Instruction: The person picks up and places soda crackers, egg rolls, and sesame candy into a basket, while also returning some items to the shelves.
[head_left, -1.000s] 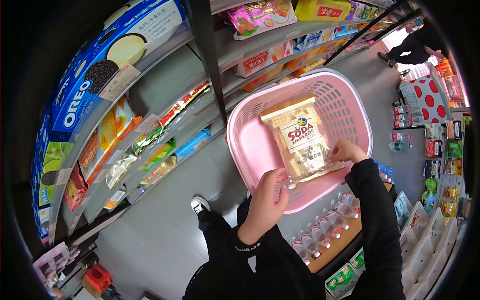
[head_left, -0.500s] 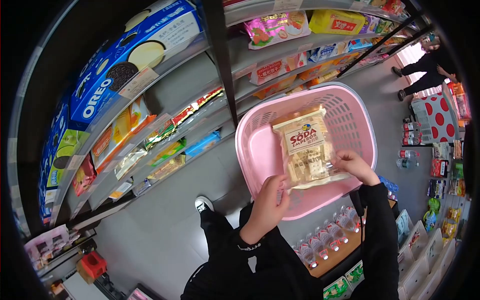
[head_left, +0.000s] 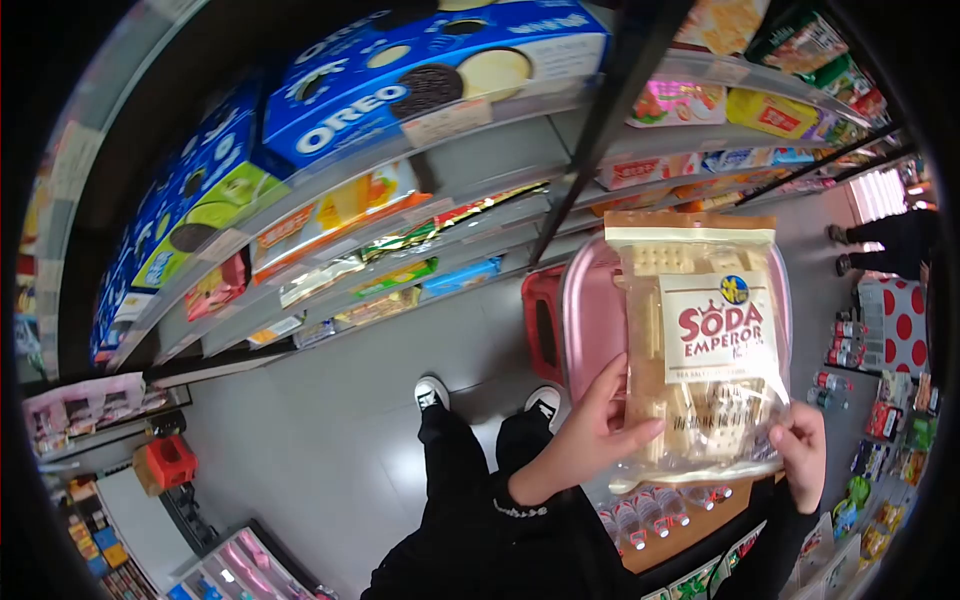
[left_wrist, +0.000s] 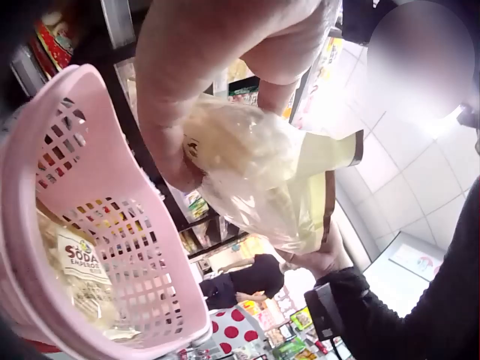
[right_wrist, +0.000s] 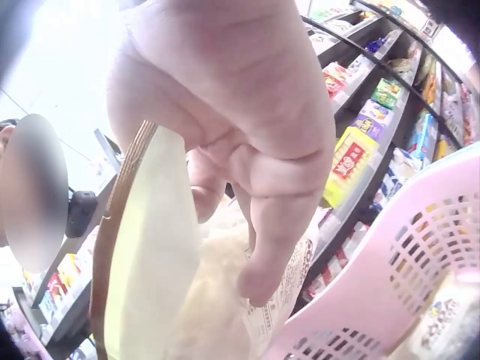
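Observation:
Both hands hold a clear bag of soda crackers (head_left: 705,345) with a "Soda Emperor" label, raised over the pink basket (head_left: 592,330). My left hand (head_left: 590,432) grips its left edge, thumb across the front and fingers partly hidden behind. At the lower right edge, my right hand (head_left: 800,455) pinches the bag. In the right wrist view the thumb and fingers of the right hand (right_wrist: 247,142) lie on either side of the film near the brown-edged seam. A second cracker bag (left_wrist: 82,274) with the same label lies inside the basket (left_wrist: 161,232) in the left wrist view.
Snack shelves (head_left: 560,135) run along the left and back, with blue Oreo boxes (head_left: 370,115) nearest. A red stool (head_left: 540,325) stands beside the basket. Water bottles (head_left: 635,520) line a wooden surface below the bag. A person in dark clothes (head_left: 895,245) stands at far right.
The cracker bag has come up out of the basket toward the head camera, held by both hands. The head view has turned, so shelves and basket sit further right.

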